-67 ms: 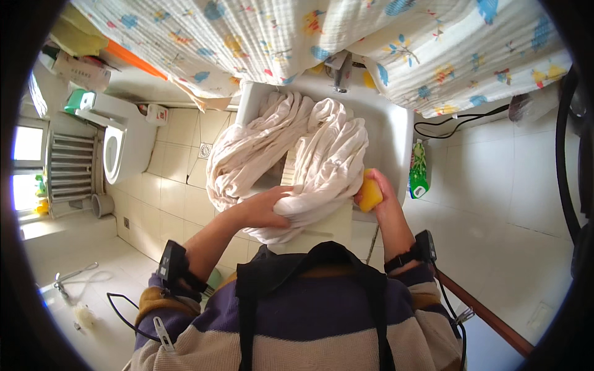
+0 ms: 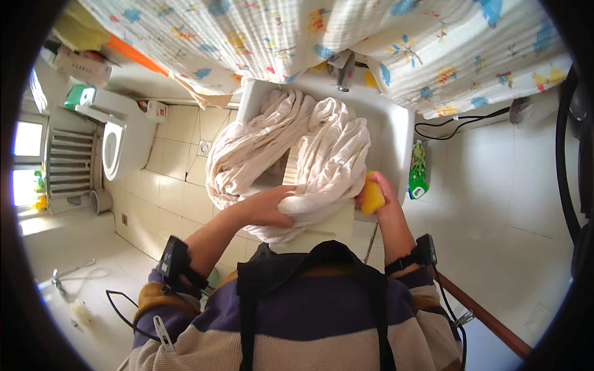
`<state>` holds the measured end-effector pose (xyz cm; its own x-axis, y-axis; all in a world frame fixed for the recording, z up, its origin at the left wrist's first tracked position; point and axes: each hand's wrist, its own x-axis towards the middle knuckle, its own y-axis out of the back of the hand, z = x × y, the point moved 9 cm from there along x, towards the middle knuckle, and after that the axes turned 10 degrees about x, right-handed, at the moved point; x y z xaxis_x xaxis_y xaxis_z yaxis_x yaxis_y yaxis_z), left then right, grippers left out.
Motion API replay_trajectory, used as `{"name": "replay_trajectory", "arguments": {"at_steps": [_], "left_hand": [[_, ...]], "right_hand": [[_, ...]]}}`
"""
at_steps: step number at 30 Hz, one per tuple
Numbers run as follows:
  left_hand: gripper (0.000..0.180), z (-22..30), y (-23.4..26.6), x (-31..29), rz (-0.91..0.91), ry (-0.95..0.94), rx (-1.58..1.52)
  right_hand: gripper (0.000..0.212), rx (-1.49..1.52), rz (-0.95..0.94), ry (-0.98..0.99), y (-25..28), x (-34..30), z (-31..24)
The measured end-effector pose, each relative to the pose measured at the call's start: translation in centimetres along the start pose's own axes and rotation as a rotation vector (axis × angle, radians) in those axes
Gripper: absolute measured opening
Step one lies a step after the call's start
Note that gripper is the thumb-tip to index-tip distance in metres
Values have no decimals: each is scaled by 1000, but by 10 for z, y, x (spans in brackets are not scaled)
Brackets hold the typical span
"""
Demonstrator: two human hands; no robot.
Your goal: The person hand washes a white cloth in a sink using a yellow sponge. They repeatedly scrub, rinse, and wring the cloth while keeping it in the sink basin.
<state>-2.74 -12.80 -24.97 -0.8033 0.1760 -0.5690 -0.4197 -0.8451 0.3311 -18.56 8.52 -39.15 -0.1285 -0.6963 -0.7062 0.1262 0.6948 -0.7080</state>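
Bathroom sink point(image 2: 396, 133), practically unchanged since before: left fingers point(image 2: 281, 192) around white cloth point(image 2: 334, 154), right fingers point(image 2: 382, 180) around yellow block point(image 2: 372, 197).

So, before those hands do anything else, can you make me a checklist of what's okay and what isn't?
1. Left hand touching the bundled white cloth: ok.
2. Yellow block held in the right hand: ok.
3. All the cloth inside the sink: not ok, some bulges past its left side.
4. Ribbed board uncovered: not ok, cloth hides much of it.
5. Tap turned off: cannot tell.
6. Cloth wet through: cannot tell.
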Motion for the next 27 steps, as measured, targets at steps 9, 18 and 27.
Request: {"name": "replay_trajectory", "arguments": {"at_steps": [9,18,27], "left_hand": [[68,37,-46,39,-83,-239,125],[78,14,-13,-2,113,-110,94],[35,93,53,-31,164,-222,140]], "right_hand": [[41,-144,287,207,47,-95,-24],[38,-325,307,111,22,-23,-11],[39,-806,351,369,-42,-40,-94]]}}
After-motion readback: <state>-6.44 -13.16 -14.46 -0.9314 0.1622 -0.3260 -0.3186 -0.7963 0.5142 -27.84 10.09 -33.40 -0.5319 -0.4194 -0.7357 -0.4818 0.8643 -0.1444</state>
